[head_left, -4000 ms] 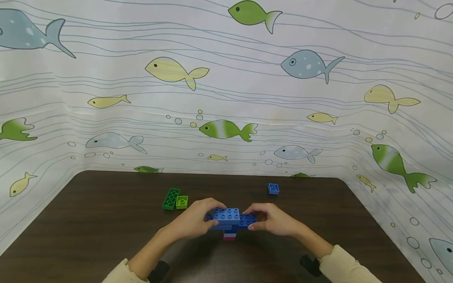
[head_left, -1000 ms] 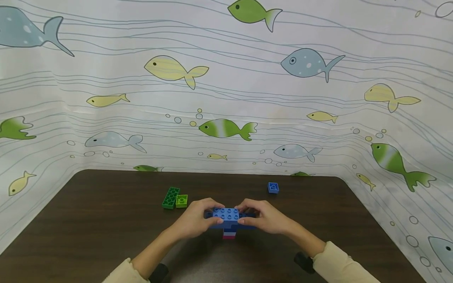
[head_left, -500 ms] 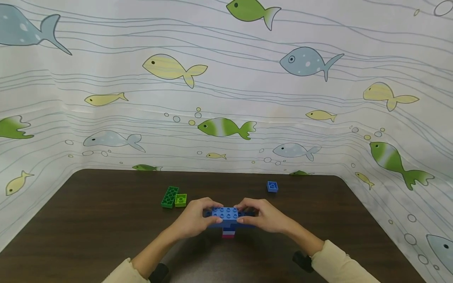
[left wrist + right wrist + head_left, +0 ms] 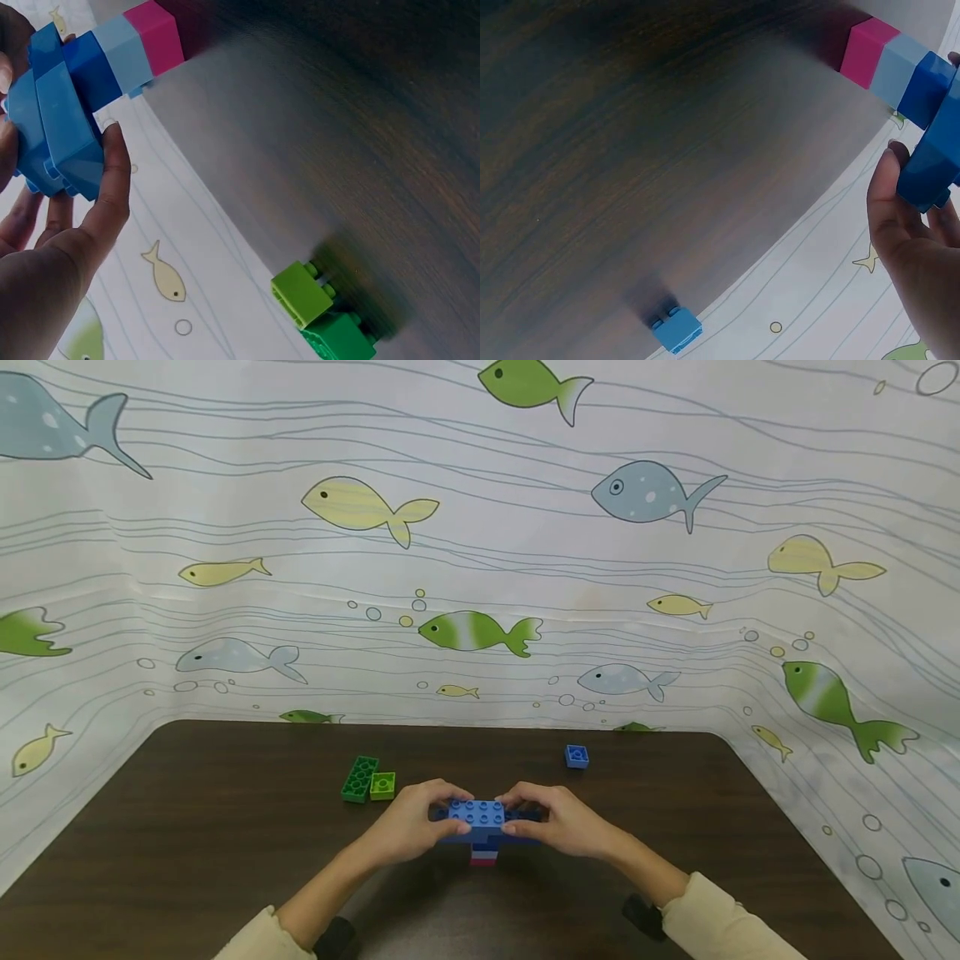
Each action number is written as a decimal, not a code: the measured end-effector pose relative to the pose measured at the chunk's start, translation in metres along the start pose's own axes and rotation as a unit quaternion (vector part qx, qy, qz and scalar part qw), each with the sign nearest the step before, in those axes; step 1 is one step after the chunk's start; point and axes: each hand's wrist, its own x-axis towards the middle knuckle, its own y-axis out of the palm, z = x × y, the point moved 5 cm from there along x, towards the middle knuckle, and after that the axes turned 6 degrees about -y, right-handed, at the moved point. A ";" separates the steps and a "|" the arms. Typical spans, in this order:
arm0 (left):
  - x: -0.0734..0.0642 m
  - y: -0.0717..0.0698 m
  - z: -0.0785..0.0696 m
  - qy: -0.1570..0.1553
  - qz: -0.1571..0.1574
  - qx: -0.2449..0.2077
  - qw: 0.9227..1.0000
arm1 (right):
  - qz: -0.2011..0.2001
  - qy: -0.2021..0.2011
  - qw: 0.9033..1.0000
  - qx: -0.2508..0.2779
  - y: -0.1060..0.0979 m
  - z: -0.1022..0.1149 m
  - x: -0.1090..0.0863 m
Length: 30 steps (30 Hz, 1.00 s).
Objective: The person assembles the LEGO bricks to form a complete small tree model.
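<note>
A toy-brick stack stands upright on the table between both hands. In the left wrist view its lowest brick is pink (image 4: 159, 37), then come a pale blue brick (image 4: 124, 54) and a dark blue brick (image 4: 93, 73). Wider blue bricks spread sideways above these, topped by a studded blue brick (image 4: 476, 812). My left hand (image 4: 408, 827) grips the left end of this upper part between thumb and fingers. From the right, my right hand (image 4: 567, 822) pinches the top brick's end, over a darker blue brick (image 4: 524, 815). The hands partly hide the wide layers.
Behind my left hand a dark green brick (image 4: 361, 779) lies beside a lime green brick (image 4: 382, 786). A small blue brick (image 4: 577, 757) sits near the back right of the dark wooden table (image 4: 225, 827). A fish-patterned sheet (image 4: 480, 568) rises behind the table.
My right hand has shifted left, from the darker blue brick's outer end to the top brick's right end. Over the last second, both hands and the stack look nearly still.
</note>
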 end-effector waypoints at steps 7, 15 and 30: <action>0.000 0.000 0.000 -0.005 0.008 -0.012 1.000 | 0.017 0.019 1.000 0.011 -0.001 -0.001 -0.001; 0.000 0.000 0.001 -0.014 0.008 -0.013 1.000 | 0.025 0.061 0.998 0.008 -0.023 -0.013 -0.005; -0.001 0.001 -0.002 -0.020 0.015 -0.008 1.000 | -0.075 0.170 0.979 -0.083 -0.083 -0.090 -0.024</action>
